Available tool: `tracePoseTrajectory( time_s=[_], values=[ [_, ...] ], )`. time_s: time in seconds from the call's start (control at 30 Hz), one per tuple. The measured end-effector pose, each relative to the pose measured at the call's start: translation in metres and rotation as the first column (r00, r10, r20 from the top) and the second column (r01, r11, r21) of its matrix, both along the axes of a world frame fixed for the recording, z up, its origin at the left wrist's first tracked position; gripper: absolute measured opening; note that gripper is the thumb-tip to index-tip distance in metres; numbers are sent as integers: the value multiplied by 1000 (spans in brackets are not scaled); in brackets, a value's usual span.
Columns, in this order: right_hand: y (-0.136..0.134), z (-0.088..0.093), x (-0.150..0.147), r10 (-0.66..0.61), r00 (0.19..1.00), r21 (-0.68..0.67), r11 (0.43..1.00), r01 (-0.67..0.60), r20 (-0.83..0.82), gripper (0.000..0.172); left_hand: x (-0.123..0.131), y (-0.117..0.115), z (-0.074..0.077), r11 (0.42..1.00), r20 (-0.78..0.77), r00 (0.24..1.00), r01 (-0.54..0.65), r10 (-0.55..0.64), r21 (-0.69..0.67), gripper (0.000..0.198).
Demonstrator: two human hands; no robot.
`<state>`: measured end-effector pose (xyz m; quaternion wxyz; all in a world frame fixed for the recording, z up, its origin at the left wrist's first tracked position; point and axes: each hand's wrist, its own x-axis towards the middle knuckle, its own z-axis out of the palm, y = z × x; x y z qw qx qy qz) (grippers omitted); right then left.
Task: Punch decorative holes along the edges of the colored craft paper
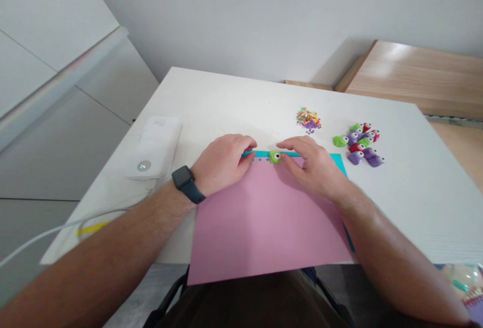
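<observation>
Green punch (275, 157) is set mid far edge of pink sheet (271, 222), flanked by R hand (311, 164), fingers parted; L end's covered by L hand (222, 164), fingers curled, grip can't be told.

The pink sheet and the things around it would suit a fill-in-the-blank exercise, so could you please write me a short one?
1. The small punch between the left hand and the right hand is coloured ____.
2. A watch is worn on the ____ wrist.
3. The top sheet, which lies over the blue sheet, is ____.
4. The heap of colourful bits lies nearer to the ____ hand.

Missing words: green; left; pink; right.
</observation>
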<state>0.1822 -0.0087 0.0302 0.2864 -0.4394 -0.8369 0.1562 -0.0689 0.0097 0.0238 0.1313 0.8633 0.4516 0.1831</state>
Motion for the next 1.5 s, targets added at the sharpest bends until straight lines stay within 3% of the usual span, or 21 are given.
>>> tracePoseTrajectory(
  time_s=[0.43, 1.5],
  values=[
    [1, -1, 1, -71, 997, 28, 997, 71, 2, 24, 2, 1, -4, 999, -38, 998, 46, -47, -24, 19],
    [-4, 3, -2, -14, 1000, 18, 1000, 14, 17, 21, 8, 0, -10, 998, -34, 999, -9, 7, -54, 17]
  ],
)
